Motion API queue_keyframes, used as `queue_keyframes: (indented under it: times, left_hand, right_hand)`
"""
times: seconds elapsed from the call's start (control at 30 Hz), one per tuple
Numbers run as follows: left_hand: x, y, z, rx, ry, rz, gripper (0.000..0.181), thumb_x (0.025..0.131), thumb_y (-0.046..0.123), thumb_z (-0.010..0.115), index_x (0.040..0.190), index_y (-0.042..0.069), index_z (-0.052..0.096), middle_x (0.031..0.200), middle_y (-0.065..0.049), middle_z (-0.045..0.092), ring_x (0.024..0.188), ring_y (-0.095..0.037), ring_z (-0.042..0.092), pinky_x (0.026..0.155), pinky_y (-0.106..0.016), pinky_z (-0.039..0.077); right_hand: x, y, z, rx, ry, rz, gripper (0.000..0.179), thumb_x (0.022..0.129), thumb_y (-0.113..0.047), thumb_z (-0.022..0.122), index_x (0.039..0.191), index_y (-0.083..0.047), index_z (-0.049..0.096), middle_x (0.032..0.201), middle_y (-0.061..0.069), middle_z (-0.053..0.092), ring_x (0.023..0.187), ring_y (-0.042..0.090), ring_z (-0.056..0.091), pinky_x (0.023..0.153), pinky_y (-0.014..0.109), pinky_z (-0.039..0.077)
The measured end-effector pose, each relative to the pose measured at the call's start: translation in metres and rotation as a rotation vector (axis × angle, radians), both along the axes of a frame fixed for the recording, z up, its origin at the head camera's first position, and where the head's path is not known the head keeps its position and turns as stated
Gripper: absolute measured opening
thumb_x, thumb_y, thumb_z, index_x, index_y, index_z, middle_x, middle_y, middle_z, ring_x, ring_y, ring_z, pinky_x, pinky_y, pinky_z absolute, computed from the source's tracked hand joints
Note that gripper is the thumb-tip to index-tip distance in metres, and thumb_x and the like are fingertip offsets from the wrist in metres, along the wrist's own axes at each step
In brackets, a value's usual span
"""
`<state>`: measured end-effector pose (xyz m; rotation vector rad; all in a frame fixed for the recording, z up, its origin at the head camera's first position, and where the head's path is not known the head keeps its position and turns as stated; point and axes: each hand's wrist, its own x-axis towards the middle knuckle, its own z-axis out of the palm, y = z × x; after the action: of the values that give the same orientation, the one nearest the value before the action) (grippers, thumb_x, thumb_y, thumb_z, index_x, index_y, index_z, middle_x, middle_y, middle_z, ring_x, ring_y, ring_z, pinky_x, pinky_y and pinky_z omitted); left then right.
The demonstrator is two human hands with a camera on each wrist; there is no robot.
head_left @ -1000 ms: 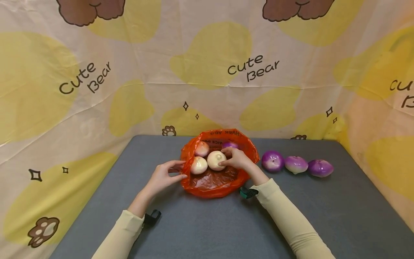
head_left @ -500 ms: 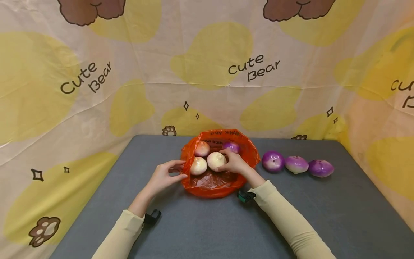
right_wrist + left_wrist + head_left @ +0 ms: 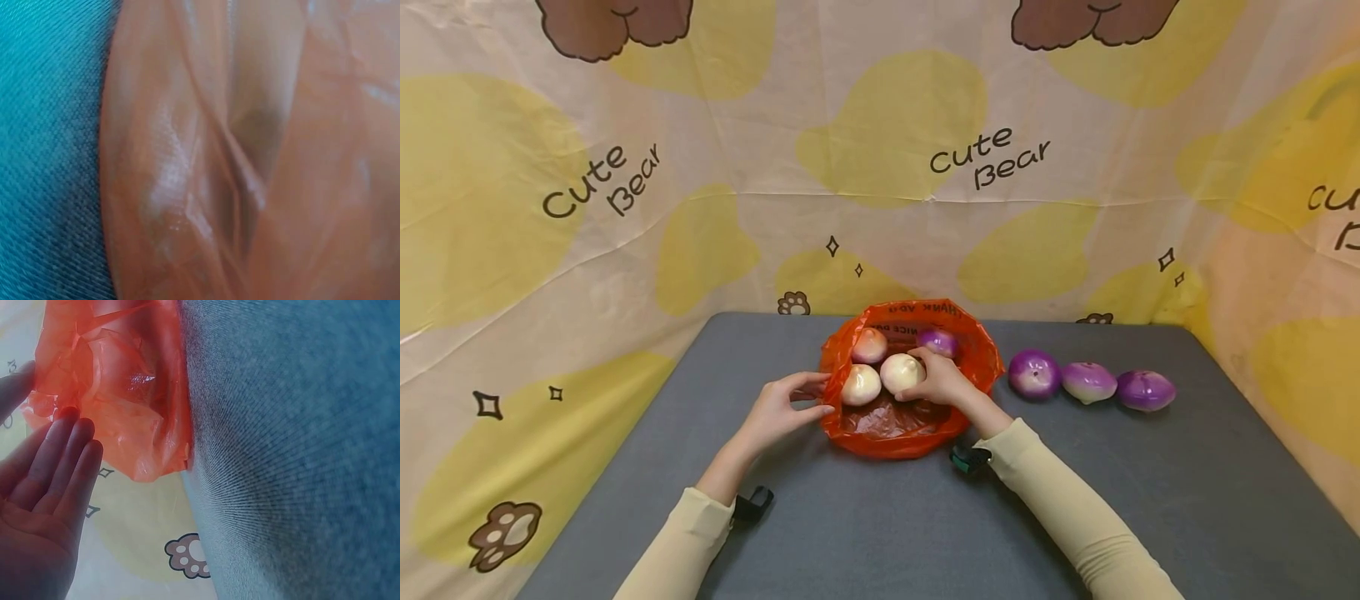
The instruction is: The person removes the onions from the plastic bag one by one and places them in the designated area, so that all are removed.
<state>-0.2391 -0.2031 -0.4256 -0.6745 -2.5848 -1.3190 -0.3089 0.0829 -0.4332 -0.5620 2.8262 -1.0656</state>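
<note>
Red plastic makes up the bag standing open-mouthed at the centre of the frame, a person's hands on either side of it. The right hand lies over the bag's right rim, thumb and fingers pinching a white onion inside the mouth. The onion sits directly left of those fingers and is the right hand's to manage — the left hand is farther off, outside the bag. At the left rim its fingers are fairly straight, the thumb held apart, tips against the plastic. The hands are well apart from each other.

The onion looks round, with no clear long axis. A second white onion sits just to its left, a pink onion to the upper left and a purple onion to the upper right, all within the bag. Wrinkled bare plastic shows toward the lower rim, likely the easiest room inside.

Right of centre, three more purple onions line the grey table, their row slanting slightly down to the right. The table's back edge runs close behind the bag, while its broad surface stretches toward the bottom of the frame. Plastic fills most of the right wrist view — no fingers show there.
</note>
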Motion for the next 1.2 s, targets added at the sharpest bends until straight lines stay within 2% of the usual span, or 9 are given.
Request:
queue_keyframes:
  times: [0.3, 0.47, 0.5, 0.57, 0.7, 0.97, 1.2]
  left_hand:
    - [0.000, 0.000, 0.001, 0.006, -0.023, 0.003, 0.047, 0.077, 0.019, 0.079, 0.120, 0.008, 0.063, 0.108, -0.010, 0.070, 0.094, -0.025, 0.068, 0.087, -0.044, 0.054]
    - [0.014, 0.009, 0.022, 0.005, -0.030, -0.005, 0.046, 0.078, 0.007, 0.077, 0.120, -0.003, 0.061, 0.107, -0.020, 0.068, 0.095, -0.037, 0.066, 0.088, -0.053, 0.051]
    - [0.015, 0.010, 0.022, -0.001, -0.030, -0.003, 0.046, 0.078, 0.006, 0.076, 0.120, -0.005, 0.060, 0.107, -0.022, 0.068, 0.095, -0.038, 0.066, 0.088, -0.054, 0.050]
    - [0.013, 0.008, 0.019, 0.000, -0.022, -0.005, 0.046, 0.078, 0.007, 0.077, 0.120, -0.004, 0.061, 0.107, -0.021, 0.068, 0.095, -0.038, 0.066, 0.087, -0.054, 0.050]
    - [0.001, 0.000, 0.001, 0.012, -0.026, 0.002, 0.048, 0.078, 0.013, 0.078, 0.121, 0.002, 0.062, 0.108, -0.016, 0.069, 0.096, -0.033, 0.067, 0.088, -0.051, 0.052]
    - [-0.002, -0.001, -0.001, 0.008, -0.011, -0.002, 0.047, 0.078, 0.025, 0.079, 0.120, 0.012, 0.064, 0.109, -0.007, 0.070, 0.094, -0.021, 0.068, 0.086, -0.041, 0.054]
    - [-0.002, -0.001, 0.001, 0.008, -0.009, -0.001, 0.047, 0.077, 0.027, 0.079, 0.120, 0.013, 0.064, 0.108, -0.006, 0.070, 0.094, -0.022, 0.068, 0.086, -0.041, 0.054]
  right_hand:
    - [0.003, 0.000, 0.003, -0.004, 0.030, -0.031, 0.078, 0.066, -0.033, 0.086, 0.128, 0.000, 0.052, 0.121, 0.017, 0.059, 0.108, 0.030, 0.058, 0.095, 0.043, 0.047]
    - [0.008, 0.005, 0.009, -0.009, 0.025, -0.041, 0.081, 0.066, -0.035, 0.086, 0.130, -0.001, 0.051, 0.123, 0.016, 0.060, 0.111, 0.030, 0.057, 0.096, 0.043, 0.047]
    - [0.009, 0.007, 0.012, -0.011, 0.027, -0.039, 0.081, 0.066, -0.035, 0.086, 0.130, -0.001, 0.051, 0.123, 0.015, 0.061, 0.112, 0.030, 0.058, 0.096, 0.044, 0.047]
    - [0.013, 0.010, 0.018, -0.019, 0.031, -0.029, 0.080, 0.066, -0.035, 0.086, 0.131, -0.003, 0.052, 0.123, 0.014, 0.061, 0.111, 0.030, 0.058, 0.095, 0.044, 0.047]
    - [0.021, 0.016, 0.030, -0.030, 0.060, -0.001, 0.078, 0.067, -0.035, 0.085, 0.130, -0.005, 0.053, 0.119, 0.012, 0.063, 0.106, 0.027, 0.060, 0.092, 0.043, 0.049]
    - [0.035, 0.028, 0.049, -0.039, 0.060, 0.019, 0.079, 0.067, -0.035, 0.085, 0.132, -0.008, 0.052, 0.121, 0.011, 0.062, 0.106, 0.026, 0.060, 0.090, 0.043, 0.050]
    - [0.046, 0.042, 0.057, -0.026, 0.100, 0.031, 0.079, 0.068, -0.037, 0.084, 0.133, -0.008, 0.051, 0.128, 0.013, 0.059, 0.108, 0.027, 0.059, 0.092, 0.046, 0.049]
